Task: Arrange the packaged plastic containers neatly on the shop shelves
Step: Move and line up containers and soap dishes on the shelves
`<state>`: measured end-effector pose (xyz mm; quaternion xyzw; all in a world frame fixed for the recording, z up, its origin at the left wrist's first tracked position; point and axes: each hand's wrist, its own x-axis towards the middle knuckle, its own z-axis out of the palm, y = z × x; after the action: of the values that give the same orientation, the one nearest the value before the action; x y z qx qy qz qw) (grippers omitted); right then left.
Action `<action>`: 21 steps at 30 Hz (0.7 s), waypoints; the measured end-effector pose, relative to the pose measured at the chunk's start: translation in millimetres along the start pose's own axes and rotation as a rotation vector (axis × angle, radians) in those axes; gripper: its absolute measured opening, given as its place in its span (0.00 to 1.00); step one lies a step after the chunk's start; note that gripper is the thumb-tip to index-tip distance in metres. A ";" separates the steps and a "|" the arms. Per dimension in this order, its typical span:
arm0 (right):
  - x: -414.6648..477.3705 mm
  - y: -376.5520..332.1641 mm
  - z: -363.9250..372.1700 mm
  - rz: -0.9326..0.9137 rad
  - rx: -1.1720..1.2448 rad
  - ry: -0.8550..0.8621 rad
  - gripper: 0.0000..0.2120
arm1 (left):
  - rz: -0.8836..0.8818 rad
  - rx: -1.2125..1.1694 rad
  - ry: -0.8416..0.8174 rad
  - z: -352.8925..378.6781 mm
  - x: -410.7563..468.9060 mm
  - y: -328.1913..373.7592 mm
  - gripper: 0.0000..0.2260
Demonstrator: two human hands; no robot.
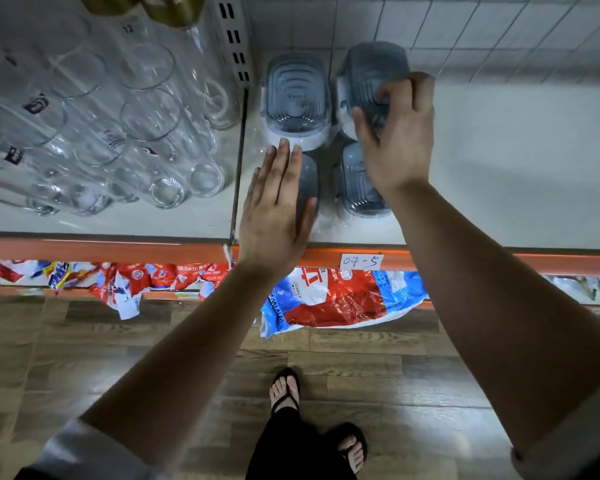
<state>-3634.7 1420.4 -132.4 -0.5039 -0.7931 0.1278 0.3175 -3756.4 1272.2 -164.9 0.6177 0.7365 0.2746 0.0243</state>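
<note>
Several grey-lidded plastic container packs stand on the white shelf (499, 161). One pack (295, 98) sits at the back left, upright. My right hand (395, 133) grips a second pack (371, 71) at the back right, tilted and held above the shelf. Under that hand a third pack (355, 188) rests near the front. My left hand (274, 206) lies flat with straight fingers on a fourth pack (309, 181) at the front left, which it mostly hides.
Clear drinking glasses (101, 133) crowd the neighbouring shelf on the left, past a slotted upright (236, 43). The shelf's orange edge carries a label "04-5" (361, 262). Red and blue detergent bags (340, 299) lie on the lower shelf. Wooden floor and my sandalled feet are below.
</note>
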 end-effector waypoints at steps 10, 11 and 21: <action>-38.5 0.8 -21.9 -0.070 -0.103 -0.159 0.19 | -0.032 0.024 -0.066 -7.5 -17.0 13.1 0.28; -48.4 -2.7 -27.1 -0.072 -0.065 -0.150 0.18 | -0.038 0.023 -0.072 -10.5 -19.6 17.2 0.28; -117.4 -43.1 -112.7 -0.082 0.078 -0.144 0.15 | 0.023 0.057 0.037 -90.1 -55.5 75.5 0.22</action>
<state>-3560.2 1284.0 -67.5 -0.4478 -0.8282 0.1814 0.2841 -3709.5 1193.7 -72.4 0.6214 0.7373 0.2648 -0.0100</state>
